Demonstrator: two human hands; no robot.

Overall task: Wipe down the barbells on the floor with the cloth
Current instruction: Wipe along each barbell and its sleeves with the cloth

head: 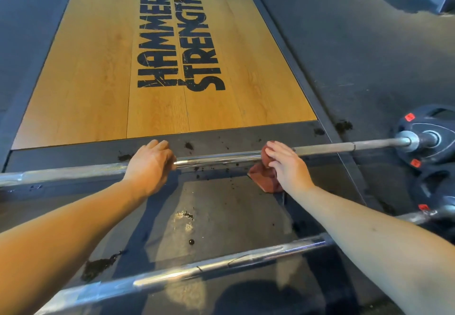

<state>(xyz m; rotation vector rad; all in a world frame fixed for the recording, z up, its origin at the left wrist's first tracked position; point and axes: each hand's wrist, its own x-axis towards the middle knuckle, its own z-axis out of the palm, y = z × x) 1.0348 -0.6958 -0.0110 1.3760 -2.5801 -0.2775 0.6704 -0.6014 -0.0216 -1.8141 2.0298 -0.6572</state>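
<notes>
You're mid-wipe on the far barbell (216,159), which lies along the near edge of the wooden platform (98,68). Your left hand (150,164) curls round it. Your right hand (286,166), fingers pressed together, clamps the cloth (264,178) on. Next, slide it steadily toward the plates (433,137).

Both hands are on the far barbell (216,159): the left hand (150,164) grips it bare, and the right hand (286,165) curls over a reddish cloth (264,179) on it. Weight plates (430,139) sit right of the right hand. A second barbell (197,269) lies under the forearms.
</notes>
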